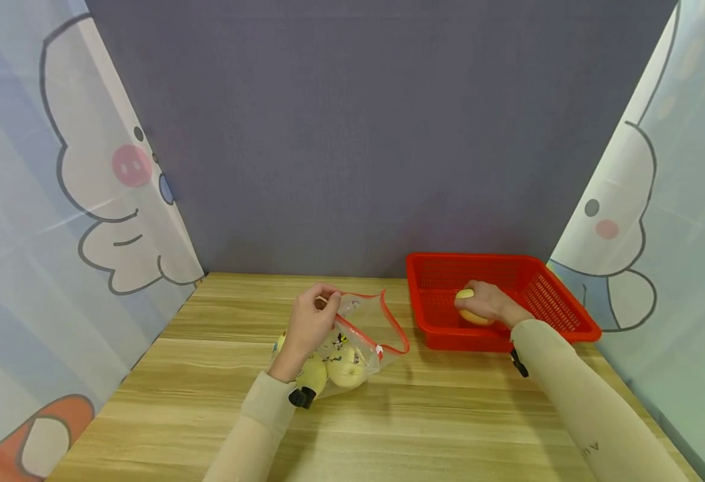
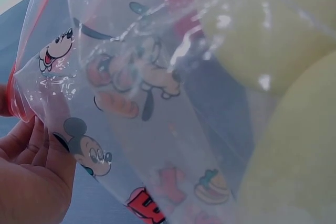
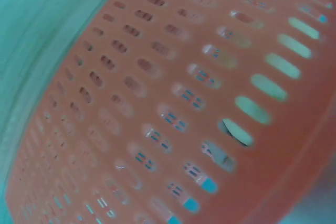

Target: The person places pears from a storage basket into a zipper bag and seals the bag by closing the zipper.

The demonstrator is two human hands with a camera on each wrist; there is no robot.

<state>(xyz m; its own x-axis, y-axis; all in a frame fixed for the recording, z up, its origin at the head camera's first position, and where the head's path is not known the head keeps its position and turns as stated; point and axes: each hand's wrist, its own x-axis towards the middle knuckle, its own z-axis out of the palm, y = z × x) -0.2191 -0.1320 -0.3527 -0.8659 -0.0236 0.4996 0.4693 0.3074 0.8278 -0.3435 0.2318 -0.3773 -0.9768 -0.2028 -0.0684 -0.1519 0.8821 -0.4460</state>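
My left hand pinches the red-edged rim of a clear zip bag, whose mouth gapes toward the right. Pale yellow apples lie inside, in the lower part of the bag on the table. Up close in the left wrist view, fingers hold the rim beside printed cartoon figures. Reaching down into a red plastic basket, my right hand grips a yellow fruit, partly hidden by the fingers. The right wrist view is filled by the slotted basket wall, with hand and fruit hidden.
A wooden table carries the bag at the middle and the basket at the back right. Behind stands a dark grey panel. Cartoon-printed curtains hang along both sides.
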